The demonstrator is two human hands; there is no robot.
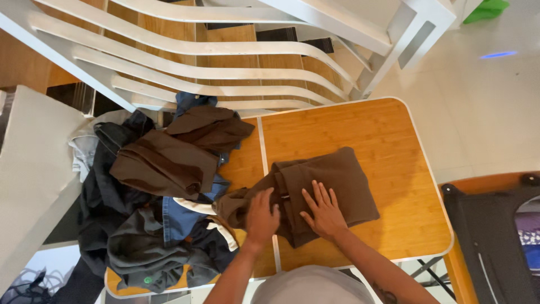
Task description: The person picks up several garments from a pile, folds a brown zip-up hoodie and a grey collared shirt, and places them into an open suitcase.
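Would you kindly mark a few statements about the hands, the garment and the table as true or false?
1. The right hand lies flat, fingers spread, on the brown garment. True.
2. The left hand holds a blue shirt up in the air. False: it grips the bunched left end of the brown garment, low on the table.
3. The brown garment lies on a wooden table with a pale rim. True.
4. The pile of clothes sits on the right side of the table. False: it is heaped on the left side.
5. A white slatted chair stands beyond the table. True.
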